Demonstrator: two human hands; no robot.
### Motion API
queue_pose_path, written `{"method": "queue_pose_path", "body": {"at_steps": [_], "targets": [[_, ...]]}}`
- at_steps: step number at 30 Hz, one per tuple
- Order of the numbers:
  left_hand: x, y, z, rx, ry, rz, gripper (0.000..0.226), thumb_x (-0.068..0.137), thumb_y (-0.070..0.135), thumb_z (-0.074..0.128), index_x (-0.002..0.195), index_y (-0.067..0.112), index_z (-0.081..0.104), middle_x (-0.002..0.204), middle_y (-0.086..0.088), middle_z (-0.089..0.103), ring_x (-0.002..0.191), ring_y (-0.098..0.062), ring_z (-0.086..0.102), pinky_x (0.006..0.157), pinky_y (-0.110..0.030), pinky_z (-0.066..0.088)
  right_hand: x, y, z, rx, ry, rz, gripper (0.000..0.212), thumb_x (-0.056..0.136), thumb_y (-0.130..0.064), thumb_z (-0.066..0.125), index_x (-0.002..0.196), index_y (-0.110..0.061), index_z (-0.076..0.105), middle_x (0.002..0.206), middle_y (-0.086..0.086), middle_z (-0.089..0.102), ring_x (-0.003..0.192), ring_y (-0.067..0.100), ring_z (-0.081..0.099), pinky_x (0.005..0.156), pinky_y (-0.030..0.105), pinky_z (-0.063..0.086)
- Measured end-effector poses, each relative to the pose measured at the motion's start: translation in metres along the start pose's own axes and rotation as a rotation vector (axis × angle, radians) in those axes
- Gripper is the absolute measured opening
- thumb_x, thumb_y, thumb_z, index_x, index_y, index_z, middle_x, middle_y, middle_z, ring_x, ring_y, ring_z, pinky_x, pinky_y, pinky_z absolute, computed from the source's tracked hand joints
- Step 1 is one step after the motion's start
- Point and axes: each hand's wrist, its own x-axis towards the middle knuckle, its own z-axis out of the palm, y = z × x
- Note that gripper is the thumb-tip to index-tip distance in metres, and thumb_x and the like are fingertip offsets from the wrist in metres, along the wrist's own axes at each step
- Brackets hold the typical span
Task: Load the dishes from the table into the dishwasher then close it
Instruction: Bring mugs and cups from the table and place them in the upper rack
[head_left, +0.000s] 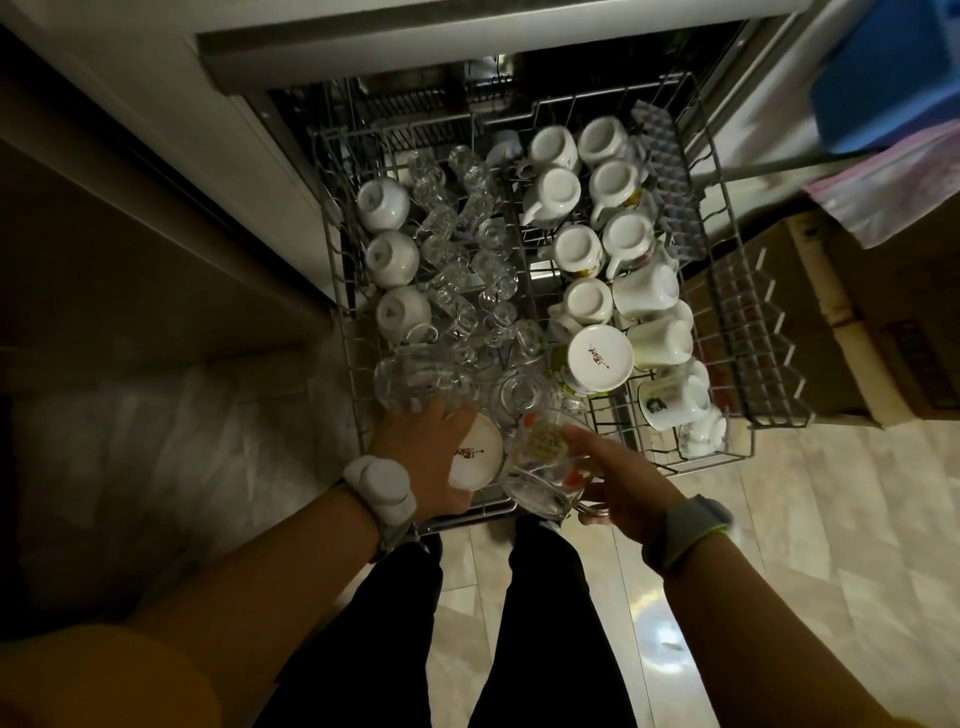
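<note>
Head view: three white cups (390, 258) at rack's (737, 249) nine o'clock; left hand (427, 457) grips one cup (475, 451), right hand (621, 480) pinches one glass mug (545, 470) at six o'clock edge.

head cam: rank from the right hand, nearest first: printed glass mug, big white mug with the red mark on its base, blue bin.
1. Printed glass mug: held in the right hand, at the rack's near edge.
2. Big white mug: upside down in the rack, just beyond the hand.
3. Blue bin: top right corner, outside the dishwasher.
</note>
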Motion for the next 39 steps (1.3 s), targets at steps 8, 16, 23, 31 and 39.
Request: {"method": "queue_pose_path", "body": {"at_steps": [8,16,23,31,39], "targets": [[-0.003,0.01,-0.013,0.017,0.03,-0.044,0.096,0.07,0.06,0.066,0.147,0.029,0.017,0.141,-0.003,0.03,0.114,-0.024,0.051,0.09,-0.035,0.043,-0.004,0.001,-0.005,-0.015,0.014,0.021,0.07,0.068,-0.053,0.067,0.118,-0.005,0.057,0.099,0.013,0.064,0.065,0.018,0.062,0.049,0.025,0.047],[0.013,-0.001,0.001,0.083,-0.144,-0.136,0.096,0.069,0.058,0.07,0.142,0.018,0.022,0.139,-0.01,0.036,0.114,-0.028,0.054,0.088,-0.038,0.049,0.005,-0.001,0.009,-0.091,-0.016,0.099,0.051,0.082,-0.052,0.065,0.107,-0.008,0.063,0.097,0.01,0.067,0.085,0.027,0.061,0.073,0.036,0.048],[0.022,-0.004,0.007,0.154,-0.212,-0.15,0.097,0.073,0.057,0.073,0.143,0.012,0.024,0.142,-0.008,0.036,0.118,-0.024,0.053,0.088,-0.034,0.047,0.014,-0.016,0.027,-0.1,-0.069,0.207,0.047,0.084,-0.053,0.061,0.106,-0.011,0.059,0.098,0.006,0.063,0.086,0.022,0.06,0.068,0.03,0.045],[0.025,-0.019,0.023,-0.076,-0.189,-0.097,0.06,0.086,0.039,0.068,0.13,0.008,0.042,0.133,-0.008,0.05,0.111,-0.022,0.055,0.089,-0.027,0.045,0.018,-0.018,0.059,0.184,-0.225,0.289,0.068,0.082,-0.056,0.063,0.134,-0.013,0.053,0.133,0.017,0.057,0.121,0.036,0.054,0.094,0.047,0.052],[0.02,-0.027,0.023,-0.082,-0.142,-0.074,0.098,0.076,0.043,0.076,0.146,0.008,0.017,0.148,-0.011,0.029,0.123,-0.026,0.05,0.097,-0.035,0.047,0.036,0.004,0.075,0.455,-0.379,0.38,0.081,0.08,-0.066,0.053,0.142,-0.014,0.046,0.123,0.013,0.059,0.071,0.028,0.07,0.031,0.019,0.044]]}}
